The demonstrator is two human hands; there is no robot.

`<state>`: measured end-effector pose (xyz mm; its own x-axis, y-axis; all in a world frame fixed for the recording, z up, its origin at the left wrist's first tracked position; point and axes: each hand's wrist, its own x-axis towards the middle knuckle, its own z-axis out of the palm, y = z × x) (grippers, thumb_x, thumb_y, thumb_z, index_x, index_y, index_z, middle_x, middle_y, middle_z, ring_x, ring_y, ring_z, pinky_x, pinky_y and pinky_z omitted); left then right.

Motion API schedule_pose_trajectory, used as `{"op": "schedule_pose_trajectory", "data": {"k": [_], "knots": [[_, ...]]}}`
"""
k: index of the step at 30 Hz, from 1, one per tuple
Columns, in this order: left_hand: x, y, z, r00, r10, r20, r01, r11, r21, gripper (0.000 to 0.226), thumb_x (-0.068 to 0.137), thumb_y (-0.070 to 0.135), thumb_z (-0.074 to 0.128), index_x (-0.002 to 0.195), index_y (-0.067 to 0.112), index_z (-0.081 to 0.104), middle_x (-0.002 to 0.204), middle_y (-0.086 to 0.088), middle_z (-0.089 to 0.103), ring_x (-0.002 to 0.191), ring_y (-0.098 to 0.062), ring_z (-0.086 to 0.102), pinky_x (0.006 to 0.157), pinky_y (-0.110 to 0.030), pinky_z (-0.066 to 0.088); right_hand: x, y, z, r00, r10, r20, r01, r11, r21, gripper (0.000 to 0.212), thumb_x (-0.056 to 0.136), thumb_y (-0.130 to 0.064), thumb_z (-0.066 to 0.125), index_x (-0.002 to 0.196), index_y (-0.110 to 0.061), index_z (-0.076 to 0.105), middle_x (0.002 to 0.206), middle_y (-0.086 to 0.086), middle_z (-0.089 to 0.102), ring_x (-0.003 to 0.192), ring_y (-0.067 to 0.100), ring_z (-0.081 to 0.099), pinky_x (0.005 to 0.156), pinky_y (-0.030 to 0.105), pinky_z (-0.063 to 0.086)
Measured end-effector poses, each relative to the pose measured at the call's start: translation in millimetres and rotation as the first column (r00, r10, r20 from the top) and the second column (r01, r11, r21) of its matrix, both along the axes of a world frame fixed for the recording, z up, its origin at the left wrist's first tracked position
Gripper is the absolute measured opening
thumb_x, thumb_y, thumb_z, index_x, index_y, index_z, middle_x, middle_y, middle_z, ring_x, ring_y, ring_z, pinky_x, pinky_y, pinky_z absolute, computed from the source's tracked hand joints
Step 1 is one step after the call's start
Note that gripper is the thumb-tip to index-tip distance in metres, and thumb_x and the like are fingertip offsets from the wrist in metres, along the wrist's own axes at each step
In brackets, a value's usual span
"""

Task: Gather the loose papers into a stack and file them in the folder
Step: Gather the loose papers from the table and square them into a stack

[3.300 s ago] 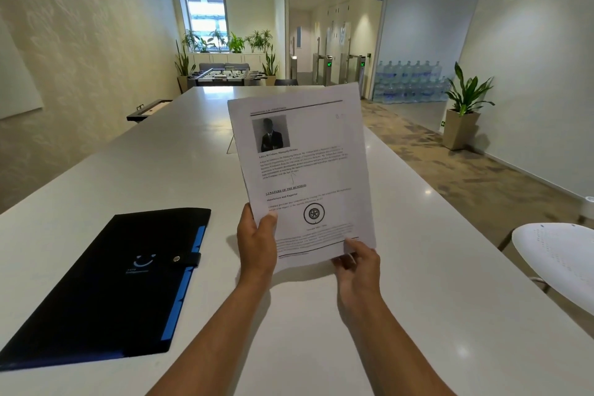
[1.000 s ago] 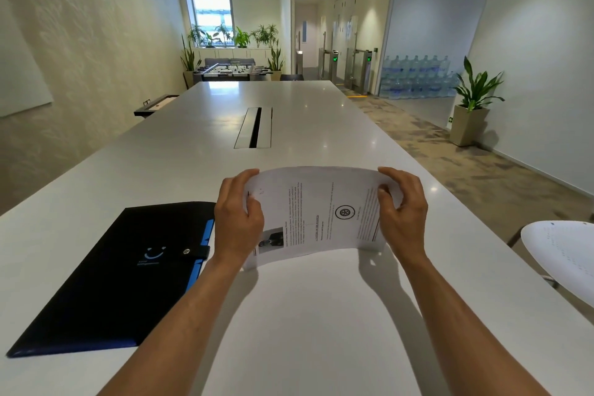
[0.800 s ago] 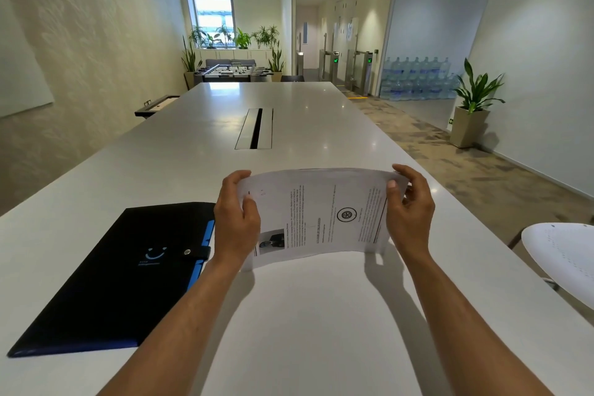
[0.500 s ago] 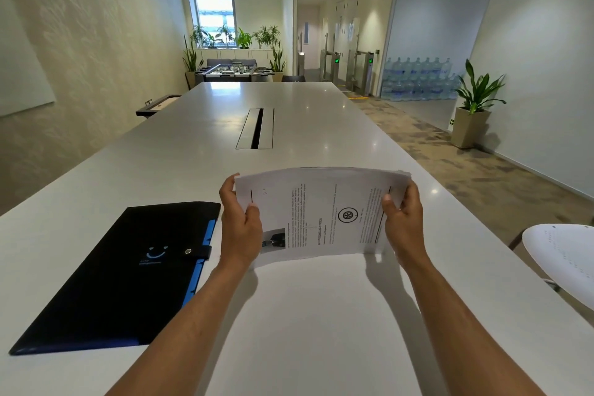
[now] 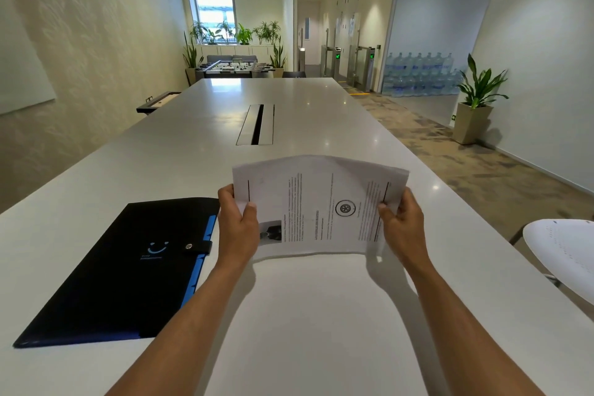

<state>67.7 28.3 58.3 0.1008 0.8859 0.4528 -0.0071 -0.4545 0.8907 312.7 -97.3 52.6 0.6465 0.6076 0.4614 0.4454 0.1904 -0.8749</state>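
I hold a stack of printed papers (image 5: pixel 318 206) sideways over the white table (image 5: pixel 305 315), its long lower edge resting on or just above the tabletop. My left hand (image 5: pixel 238 225) grips the stack's left short edge and my right hand (image 5: pixel 401 225) grips its right short edge. The top sheet shows text, a small photo and a round emblem. A black folder (image 5: pixel 122 267) with a blue spine edge and a snap strap lies closed and flat on the table, just left of my left hand.
A cable slot (image 5: pixel 256 124) is set into the table's middle beyond the papers. A white chair (image 5: pixel 565 254) stands at the table's right edge. A potted plant (image 5: pixel 475 106) and stacked water bottles (image 5: pixel 418 74) stand far right.
The stack went from upright portrait to sideways, a hand on each short edge. In the last second my hands slid lower on those edges and the sheets rose more upright.
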Motion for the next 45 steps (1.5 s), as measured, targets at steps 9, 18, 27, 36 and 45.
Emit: {"op": "schedule_pose_trajectory", "data": {"k": [9,18,27,36,45], "knots": [[-1,4,-13,0.995,-0.017,-0.097,0.011,0.998,-0.063,0.032,0.096,0.004,0.046,0.121,0.021,0.035,0.116,0.001,0.05,0.097,-0.009,0.056,0.059,-0.004,0.048,-4,-8,-10,0.999,-0.006,-0.036,0.004,0.998,-0.063,0.026,0.09,-0.003,0.056,0.093,-0.029,0.056,0.094,-0.013,0.066,0.082,0.003,0.066,0.06,0.018,0.055],[-26,22,42,0.936,-0.322,0.142,0.352,0.873,-0.337,0.029,0.088,0.013,0.065,0.114,0.024,0.061,0.097,0.0,0.073,0.082,-0.015,0.068,0.06,-0.024,0.052,7,-15,-4,0.871,0.092,-0.482,-0.039,0.992,0.117,0.025,0.088,0.007,0.058,0.099,-0.015,0.064,0.092,-0.003,0.076,0.083,0.02,0.073,0.061,0.029,0.06],[16,-20,18,0.79,-0.331,0.515,0.535,0.783,-0.317,0.045,0.089,0.014,0.064,0.131,0.02,0.051,0.12,-0.007,0.068,0.11,-0.026,0.064,0.081,-0.041,0.056,-53,4,-10,0.601,0.216,-0.769,-0.055,0.972,0.23,0.031,0.093,0.01,0.046,0.118,-0.005,0.057,0.097,0.008,0.075,0.077,0.02,0.073,0.058,0.033,0.059],[25,-26,37,0.874,-0.048,0.483,0.231,0.916,-0.328,0.033,0.093,0.018,0.062,0.125,0.023,0.055,0.115,-0.002,0.069,0.1,-0.016,0.069,0.078,-0.038,0.059,-81,12,-17,0.47,0.367,-0.803,-0.198,0.93,0.309,0.038,0.091,0.008,0.05,0.125,-0.01,0.053,0.114,0.01,0.069,0.09,0.021,0.068,0.065,0.031,0.057],[5,-10,56,0.985,-0.139,0.098,0.143,0.989,-0.032,0.017,0.095,0.02,0.058,0.111,0.022,0.06,0.102,0.002,0.071,0.09,-0.013,0.07,0.069,-0.028,0.06,-48,6,48,0.976,0.201,-0.084,-0.192,0.977,0.097,0.068,0.075,-0.021,0.072,0.135,-0.027,0.04,0.134,-0.006,0.055,0.119,0.008,0.055,0.097,0.028,0.048]]}}
